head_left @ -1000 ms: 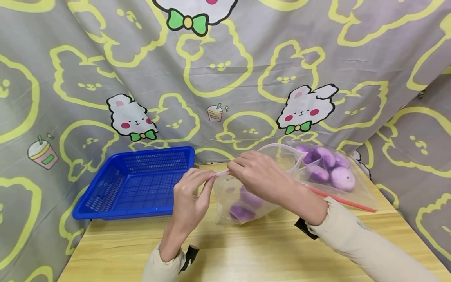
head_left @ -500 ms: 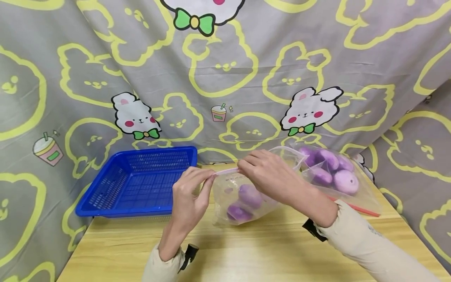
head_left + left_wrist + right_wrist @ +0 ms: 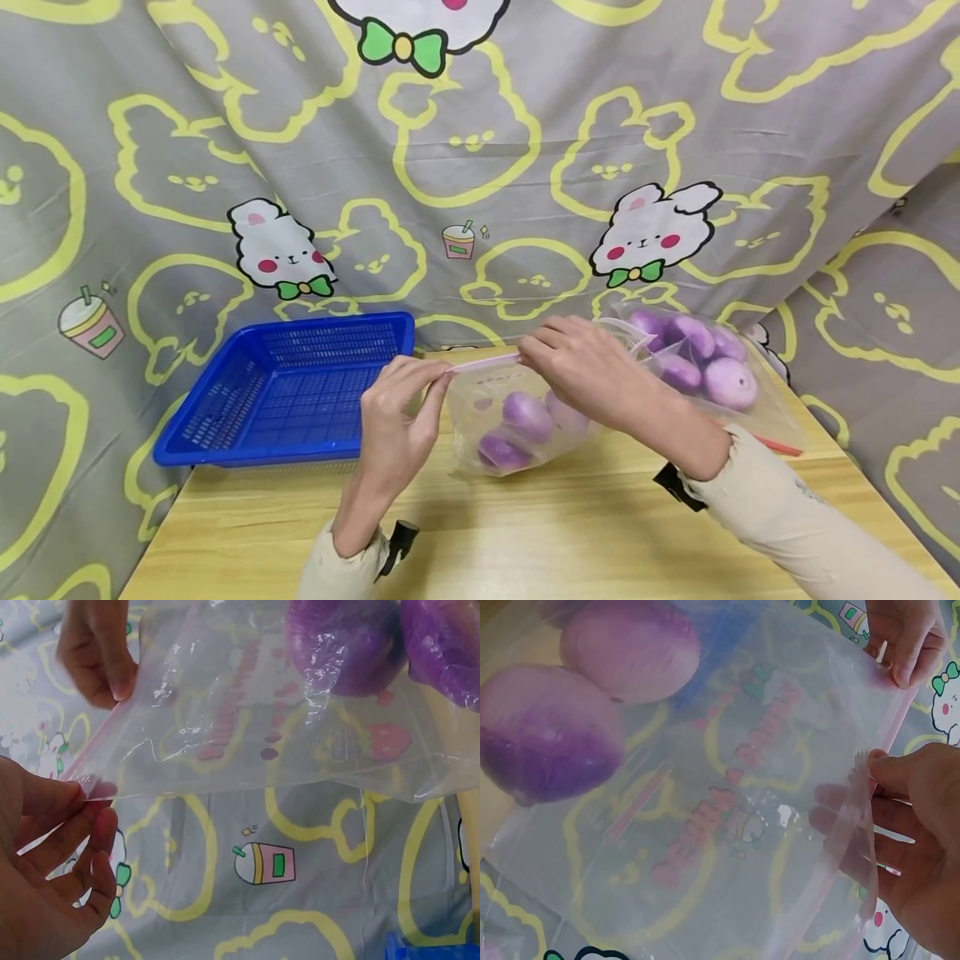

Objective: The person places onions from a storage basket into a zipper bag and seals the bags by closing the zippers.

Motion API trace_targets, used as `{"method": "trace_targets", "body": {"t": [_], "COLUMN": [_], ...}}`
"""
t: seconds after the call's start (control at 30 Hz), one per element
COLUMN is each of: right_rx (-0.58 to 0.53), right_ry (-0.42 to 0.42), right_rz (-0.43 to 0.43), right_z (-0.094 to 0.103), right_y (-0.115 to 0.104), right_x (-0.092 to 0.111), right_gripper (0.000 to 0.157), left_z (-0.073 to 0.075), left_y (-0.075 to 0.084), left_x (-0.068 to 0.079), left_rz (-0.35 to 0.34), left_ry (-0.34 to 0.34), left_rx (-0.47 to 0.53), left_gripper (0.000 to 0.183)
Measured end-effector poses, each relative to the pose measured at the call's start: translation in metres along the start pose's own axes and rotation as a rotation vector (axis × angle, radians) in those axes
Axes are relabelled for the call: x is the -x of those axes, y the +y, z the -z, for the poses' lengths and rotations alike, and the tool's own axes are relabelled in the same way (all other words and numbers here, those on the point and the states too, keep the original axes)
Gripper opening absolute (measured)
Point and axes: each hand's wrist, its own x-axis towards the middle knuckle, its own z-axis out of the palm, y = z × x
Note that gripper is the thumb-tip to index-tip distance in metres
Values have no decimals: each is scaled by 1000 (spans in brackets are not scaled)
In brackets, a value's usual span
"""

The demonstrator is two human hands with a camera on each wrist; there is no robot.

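Note:
A clear zip bag [image 3: 467, 425] with several round, purple-and-white, onion-like pieces [image 3: 527, 417] in it stands on the wooden table [image 3: 480, 542]. At the left end of its pink zip strip [image 3: 483, 363], my left hand [image 3: 396, 417] pinches the corner between thumb and forefinger. Further right on the same strip, the fingers of my right hand [image 3: 581, 367] grip the edge. Between the hands the strip is straight and its lips lie together. Right of my right hand the bag's mouth gapes, as the right wrist view shows, where the thumb [image 3: 892, 766] presses outside and fingers show through the film.
Behind my right forearm lies a second clear bag [image 3: 772, 421] holding several similar purple pieces [image 3: 730, 383], with a red strip [image 3: 780, 446] along its edge. A blue plastic basket [image 3: 202, 457] sits at the back left. A patterned curtain [image 3: 525, 208] hangs behind the table.
My right hand has slid right along the zip strip, so a longer straight stretch shows between the hands. The left hand keeps its pinch at the corner.

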Motion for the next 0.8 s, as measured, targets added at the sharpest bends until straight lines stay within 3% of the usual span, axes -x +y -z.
{"method": "trace_targets", "body": {"t": [0.33,0.8], "right_rx": [-4,-10], "right_ry": [-34,-11], "right_rz": [-17,-67], "right_z": [3,1], "right_y": [6,14], "right_x": [4,15], "right_gripper": [9,7], "left_z": [2,3], "left_y": [-3,-6], "left_x": [0,-1], "left_rz": [11,18], "left_ry": [10,6], "left_rx": [-5,-11], "left_gripper": [9,9]}}
